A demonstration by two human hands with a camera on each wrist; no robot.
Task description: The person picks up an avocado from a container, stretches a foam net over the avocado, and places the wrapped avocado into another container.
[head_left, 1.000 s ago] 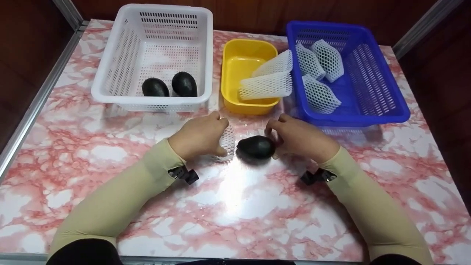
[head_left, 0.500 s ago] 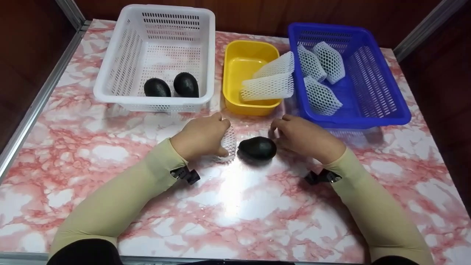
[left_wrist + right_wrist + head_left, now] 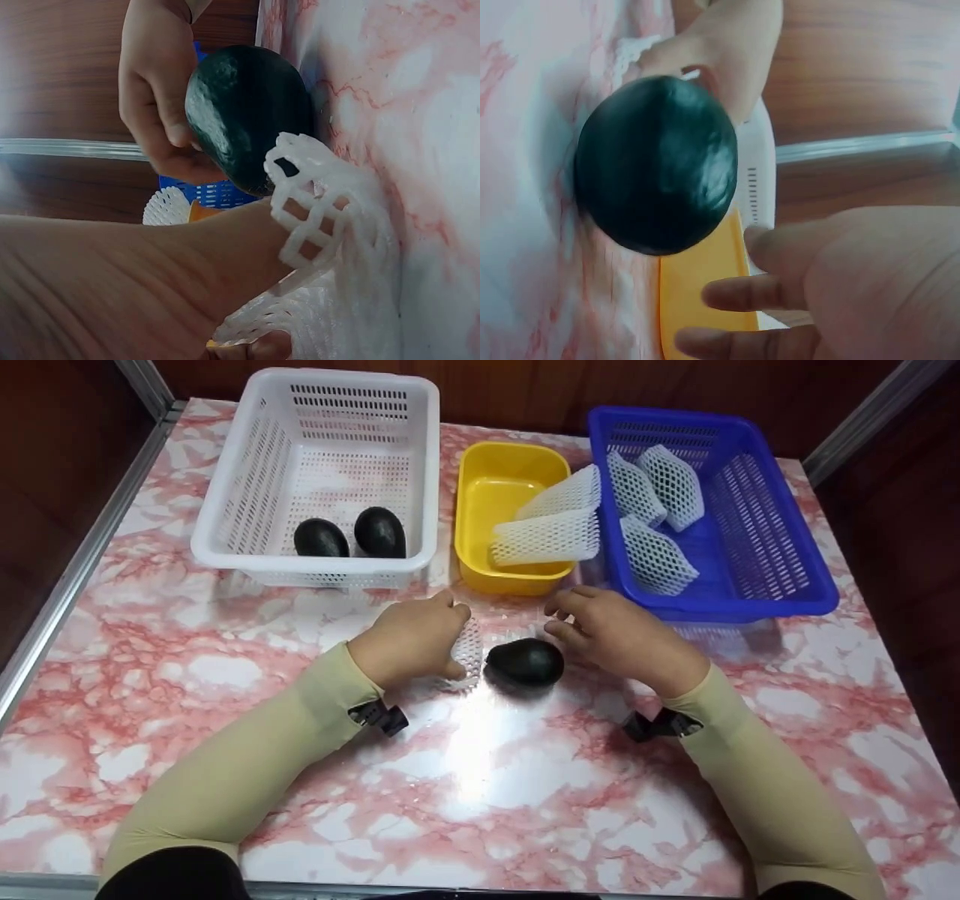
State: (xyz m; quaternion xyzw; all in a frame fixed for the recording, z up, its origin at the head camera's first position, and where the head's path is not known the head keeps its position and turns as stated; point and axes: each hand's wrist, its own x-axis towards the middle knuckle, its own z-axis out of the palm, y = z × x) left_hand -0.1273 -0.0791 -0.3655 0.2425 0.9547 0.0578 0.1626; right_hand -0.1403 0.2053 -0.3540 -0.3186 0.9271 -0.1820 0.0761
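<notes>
1. Near the centre of the surface (image 3: 337,817): dark fruit (image 3: 529,661), on its side, narrow end toward the surface's left edge; white foam sleeve (image 3: 469,649) just beside that end, contact not discernible.
2. Left hand (image 3: 409,641): pinching the sleeve, some fingertips hidden. Right hand (image 3: 611,634): fingers spread, holding nothing, near the fruit's right end.
3. Possible fault: rolling of the fruit toward the surface's near edge. Likely cause: rounded, glossy skin, no visible bracing, and an off-centre push.
4. Possible fault: collapse or snagging of the sleeve's mouth against the narrow end. Likely cause: soft lattice, held by 1 hand only.
5. Possible fault: slipping of 2 more foam sleeves (image 3: 547,538) across the right rim of the yellow tub (image 3: 510,583). Likely cause: a knock from the right hand.
6. Change over the last 0.5 s: right fingers straighter, farther apart, tips nearer the surface's left edge; fruit, left hand and sleeve without visible displacement.
</notes>
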